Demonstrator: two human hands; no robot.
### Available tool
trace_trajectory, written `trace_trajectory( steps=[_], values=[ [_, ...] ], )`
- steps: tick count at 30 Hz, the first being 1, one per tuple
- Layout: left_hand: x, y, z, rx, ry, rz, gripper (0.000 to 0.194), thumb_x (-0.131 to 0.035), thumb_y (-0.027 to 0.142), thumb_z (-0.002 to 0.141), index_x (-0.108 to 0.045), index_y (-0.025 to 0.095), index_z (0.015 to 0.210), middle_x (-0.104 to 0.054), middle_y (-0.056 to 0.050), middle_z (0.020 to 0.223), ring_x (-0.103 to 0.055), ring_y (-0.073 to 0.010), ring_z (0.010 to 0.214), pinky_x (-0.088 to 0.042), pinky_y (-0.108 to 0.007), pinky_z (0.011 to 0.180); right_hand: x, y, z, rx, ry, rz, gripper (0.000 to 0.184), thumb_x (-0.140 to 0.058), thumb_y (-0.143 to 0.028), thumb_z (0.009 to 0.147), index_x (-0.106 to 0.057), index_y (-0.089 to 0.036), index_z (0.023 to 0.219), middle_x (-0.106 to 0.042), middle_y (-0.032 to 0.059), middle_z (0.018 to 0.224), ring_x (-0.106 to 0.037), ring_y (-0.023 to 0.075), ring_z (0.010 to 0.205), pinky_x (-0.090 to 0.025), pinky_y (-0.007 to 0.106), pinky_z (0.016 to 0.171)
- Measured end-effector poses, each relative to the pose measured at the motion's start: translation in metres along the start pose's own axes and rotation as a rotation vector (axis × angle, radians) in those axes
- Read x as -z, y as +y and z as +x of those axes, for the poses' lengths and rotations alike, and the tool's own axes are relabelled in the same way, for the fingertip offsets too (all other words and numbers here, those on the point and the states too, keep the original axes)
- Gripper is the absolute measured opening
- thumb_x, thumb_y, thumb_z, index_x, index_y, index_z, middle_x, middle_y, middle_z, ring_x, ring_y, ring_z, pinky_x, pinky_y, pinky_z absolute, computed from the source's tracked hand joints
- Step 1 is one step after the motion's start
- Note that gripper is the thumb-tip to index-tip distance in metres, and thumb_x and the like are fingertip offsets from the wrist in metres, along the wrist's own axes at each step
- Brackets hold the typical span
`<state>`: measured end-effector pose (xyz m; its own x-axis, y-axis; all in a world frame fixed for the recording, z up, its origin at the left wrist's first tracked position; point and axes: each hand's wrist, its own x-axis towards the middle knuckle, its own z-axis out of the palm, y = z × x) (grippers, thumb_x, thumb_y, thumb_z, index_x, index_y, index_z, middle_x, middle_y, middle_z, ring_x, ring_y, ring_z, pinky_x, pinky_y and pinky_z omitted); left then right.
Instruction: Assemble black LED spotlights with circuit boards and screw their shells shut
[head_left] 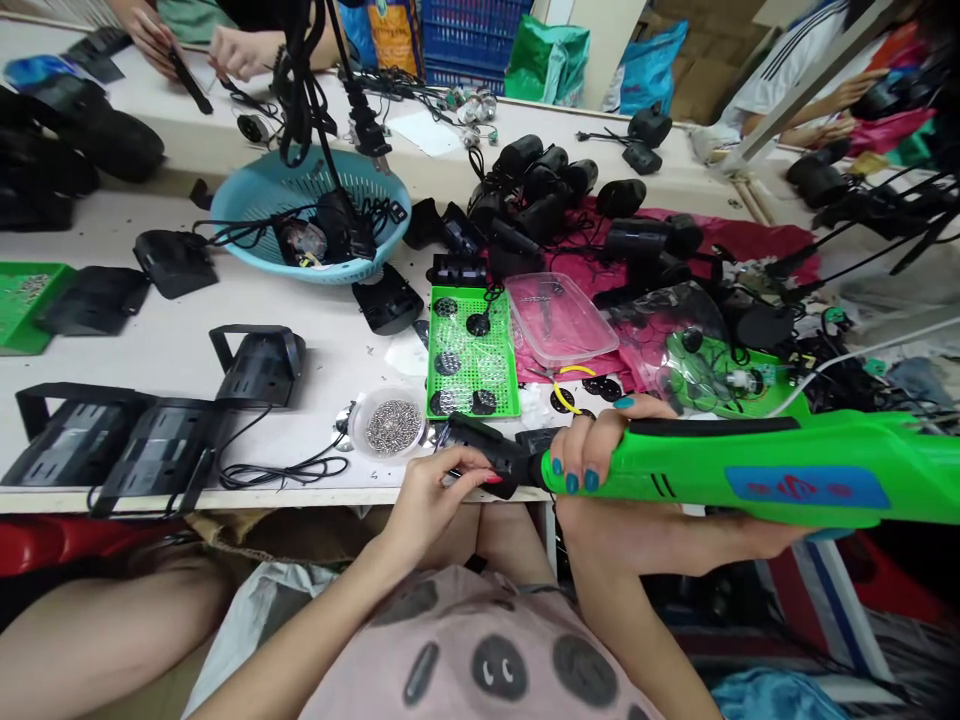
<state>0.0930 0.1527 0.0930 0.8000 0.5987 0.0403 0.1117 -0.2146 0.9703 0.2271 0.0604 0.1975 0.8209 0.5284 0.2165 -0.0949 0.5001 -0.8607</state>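
Note:
My right hand [592, 450] is wrapped around a large green electric screwdriver [705, 465], which lies nearly level and points left. The tool's dark front end meets a small black plastic housing [480, 440] at the table's front edge. My left hand [431, 500] is closed on the near side of this housing, thumb and fingers pinching it. Whatever screw or bit is at the contact point is hidden. Just left of the housing stands a clear round tub of small metal screws [394, 427]. Behind it lies a green perforated tray [472, 355] with round black and clear discs.
Black lamp housings [262, 365] with cords stand at left. A blue basket [311, 215] holds black parts under hanging cables [367, 120]. Yellow-handled pliers [566, 390] and a clear plastic box [561, 315] lie behind the screwdriver. A co-worker's hands [244, 52] work across the table.

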Motion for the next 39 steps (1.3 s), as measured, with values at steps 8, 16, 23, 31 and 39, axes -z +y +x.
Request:
trace_trajectory(
  steps=[8,16,23,31,39],
  values=[
    [0.007,0.003,0.010,-0.056,-0.053,0.021,0.012,-0.066,0.024,0.093,-0.073,0.021,0.084,-0.077,0.000,0.084,-0.071,-0.0162,0.078,-0.051,-0.026,0.073,-0.001,0.003,0.000,-0.003,0.020,0.042,0.077,-0.025,-0.091,0.076,-0.061,-0.025,0.090,-0.042,-0.0056,0.049,-0.036,0.0138,0.040,-0.035,0.031,0.045],
    [0.007,-0.001,0.010,-0.077,-0.104,0.005,0.013,-0.064,0.025,0.094,-0.073,0.020,0.087,-0.076,-0.002,0.086,-0.069,-0.0165,0.079,-0.050,-0.026,0.075,0.014,0.009,-0.007,0.043,0.021,-0.037,0.072,-0.030,-0.091,0.075,-0.058,-0.028,0.096,-0.037,-0.0066,0.052,-0.037,0.0145,0.041,-0.035,0.031,0.046],
    [0.011,0.009,0.018,-0.089,-0.258,-0.043,0.022,-0.057,0.025,0.098,-0.074,0.020,0.086,-0.072,-0.002,0.081,-0.065,-0.0154,0.076,-0.048,-0.025,0.070,0.019,0.010,-0.011,-0.047,-0.092,0.046,0.073,-0.031,-0.092,0.073,-0.057,-0.028,0.098,-0.039,-0.0068,0.051,-0.036,0.0144,0.040,-0.034,0.031,0.044],
    [0.018,0.001,0.017,-0.115,-0.232,0.025,0.017,-0.059,0.026,0.097,-0.073,0.022,0.090,-0.071,-0.003,0.086,-0.063,-0.0164,0.081,-0.047,-0.027,0.075,0.022,-0.002,-0.011,0.085,0.021,0.007,0.070,-0.031,-0.089,0.077,-0.060,-0.028,0.096,-0.036,-0.0073,0.050,-0.033,0.0132,0.040,-0.031,0.029,0.043],
    [0.016,-0.002,0.013,-0.104,-0.242,0.010,0.019,-0.059,0.028,0.097,-0.074,0.021,0.090,-0.069,-0.003,0.085,-0.062,-0.0162,0.081,-0.046,-0.027,0.074,0.013,-0.003,-0.008,0.125,-0.026,0.015,0.054,-0.050,-0.079,0.080,-0.059,-0.027,0.092,-0.039,-0.0098,0.048,-0.031,0.0105,0.035,-0.033,0.027,0.038]
  ],
)
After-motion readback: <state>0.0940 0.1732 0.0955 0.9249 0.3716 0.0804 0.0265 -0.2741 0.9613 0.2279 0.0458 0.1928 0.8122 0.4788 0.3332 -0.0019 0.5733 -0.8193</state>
